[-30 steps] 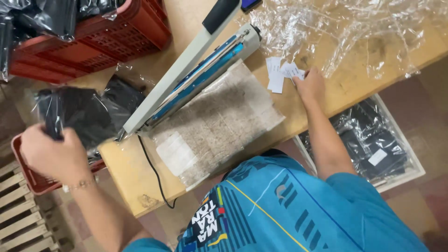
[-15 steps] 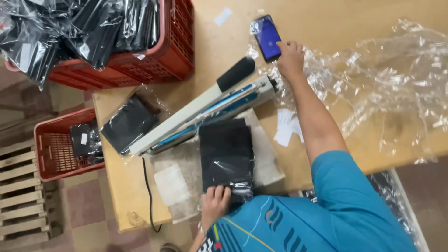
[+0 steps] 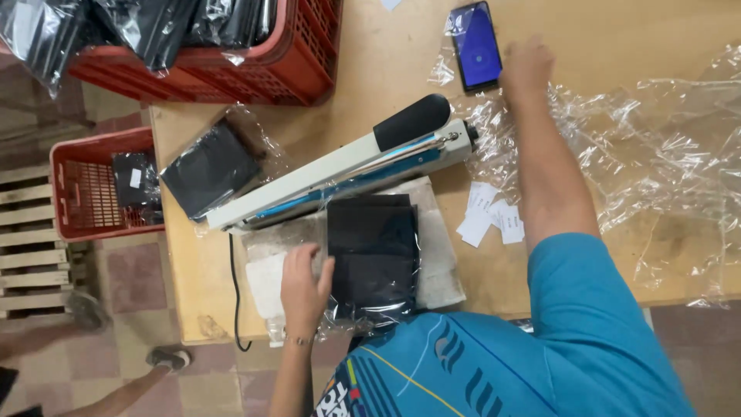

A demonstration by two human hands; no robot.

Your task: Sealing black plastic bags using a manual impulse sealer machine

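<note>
Right hand (image 3: pixel 527 68) shifted off phone (image 3: pixel 476 45); sealer (image 3: pixel 340 166) nearby.

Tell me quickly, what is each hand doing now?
Left hand: open, resting flat on the black bagged garment.
Right hand: blurred, beside the smartphone; grip cannot be told.

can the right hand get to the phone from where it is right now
Probably yes. The right hand hovers just beside the phone on the table, with only loose clear plastic wrap nearby and nothing lying between them.

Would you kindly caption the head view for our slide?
Left hand rests on bagged dark garment under heat sealer; right hand reaches beside phone.
</note>
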